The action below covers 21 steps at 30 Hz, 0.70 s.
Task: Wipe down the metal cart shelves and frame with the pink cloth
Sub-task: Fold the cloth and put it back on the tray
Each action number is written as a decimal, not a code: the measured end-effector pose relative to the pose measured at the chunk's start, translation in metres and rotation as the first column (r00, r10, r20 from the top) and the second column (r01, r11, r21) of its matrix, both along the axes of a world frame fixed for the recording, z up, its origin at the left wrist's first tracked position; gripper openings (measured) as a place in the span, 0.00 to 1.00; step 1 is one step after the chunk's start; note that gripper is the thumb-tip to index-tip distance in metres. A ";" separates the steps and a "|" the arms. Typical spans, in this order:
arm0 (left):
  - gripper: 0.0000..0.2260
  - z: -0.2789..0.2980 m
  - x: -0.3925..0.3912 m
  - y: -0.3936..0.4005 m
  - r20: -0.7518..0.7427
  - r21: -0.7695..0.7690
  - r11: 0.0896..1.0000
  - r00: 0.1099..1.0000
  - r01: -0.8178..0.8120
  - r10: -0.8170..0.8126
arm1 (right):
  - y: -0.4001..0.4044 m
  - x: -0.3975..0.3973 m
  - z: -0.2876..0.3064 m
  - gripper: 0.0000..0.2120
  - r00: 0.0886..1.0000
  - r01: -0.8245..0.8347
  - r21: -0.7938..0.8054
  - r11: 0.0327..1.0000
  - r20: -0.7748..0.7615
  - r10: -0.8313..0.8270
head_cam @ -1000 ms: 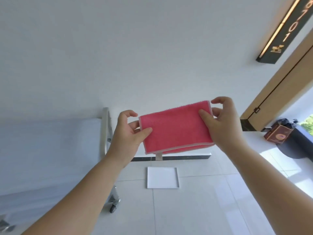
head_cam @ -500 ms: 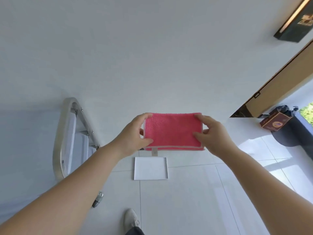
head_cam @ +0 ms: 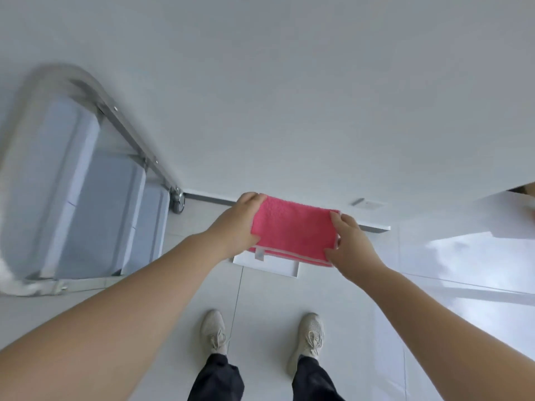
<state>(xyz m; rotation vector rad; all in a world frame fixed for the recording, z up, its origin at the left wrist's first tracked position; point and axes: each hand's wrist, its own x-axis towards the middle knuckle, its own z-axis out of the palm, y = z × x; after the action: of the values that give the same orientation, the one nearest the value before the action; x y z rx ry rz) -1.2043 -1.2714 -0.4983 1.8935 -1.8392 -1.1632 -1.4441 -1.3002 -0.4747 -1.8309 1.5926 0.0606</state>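
A folded pink cloth [head_cam: 292,233] with a pale hem and a small grey tag hangs in the air in front of me. My left hand [head_cam: 238,224] grips its left edge and my right hand [head_cam: 348,244] pinches its right edge, holding it flat between them. The metal cart [head_cam: 86,180] stands to my left, with a curved silver frame tube and grey-blue shelves stacked below it. Neither hand touches the cart.
A white square tray [head_cam: 278,266] lies on the tiled floor under the cloth, by the white wall's baseboard. My two feet in pale sneakers [head_cam: 212,331] stand just behind it. A cart caster [head_cam: 178,202] sits near the wall. Bright sunlight falls on the floor at right.
The view has tilted down, so the cart's shelves and my feet now show. The cloth and both hands have come lower and nearer the floor tray, grips unchanged.
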 end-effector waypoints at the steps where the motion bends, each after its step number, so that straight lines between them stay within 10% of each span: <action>1: 0.37 -0.028 -0.003 -0.004 0.024 0.020 1.000 1.000 -0.005 0.005 | -0.007 -0.001 -0.029 0.38 1.000 -0.013 0.015 1.000 -0.010 0.013; 14: 0.37 -0.489 -0.032 -0.033 0.263 0.178 0.984 0.964 -0.014 -0.034 | -0.045 -0.007 -0.507 0.38 0.977 -0.094 0.176 0.980 -0.171 0.125; 21: 0.38 -0.648 -0.032 -0.046 0.338 0.180 0.983 0.938 0.016 -0.077 | -0.044 -0.001 -0.662 0.37 0.963 -0.073 0.180 0.981 -0.244 0.116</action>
<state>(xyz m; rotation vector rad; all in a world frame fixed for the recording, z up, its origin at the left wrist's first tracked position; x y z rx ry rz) -1.2364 -1.3174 -1.1461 2.2879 -2.0232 -1.0947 -1.4447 -1.3442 -1.1363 -1.8201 1.6134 0.4777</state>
